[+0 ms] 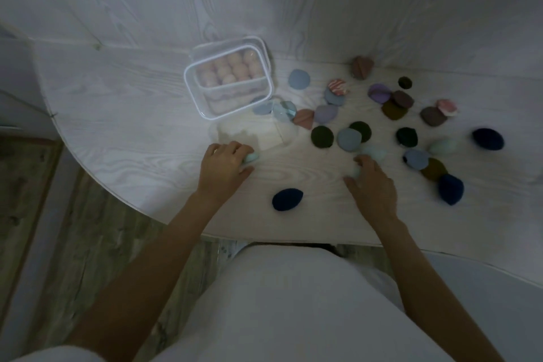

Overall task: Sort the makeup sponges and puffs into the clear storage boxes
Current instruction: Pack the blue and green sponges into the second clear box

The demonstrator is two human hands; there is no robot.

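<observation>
My left hand (224,166) is closed around a mint sponge (252,157), right beside an open clear box (252,135) with pale contents. My right hand (371,182) grips another mint sponge (356,171) on the table; a third mint sponge (374,153) lies just beyond its fingers. A lidded clear box (229,79) farther back holds several pink sponges. Puffs and sponges in blue, lilac, dark green, brown, pink and navy are scattered to the right, among them a navy sponge (287,199) between my hands.
The white wood-grain table (132,132) curves away at the left and ends near my body. A wall of the same wood grain rises behind it. Wooden floor shows at lower left. A mint sponge (445,146) and navy sponges (487,139) lie at far right.
</observation>
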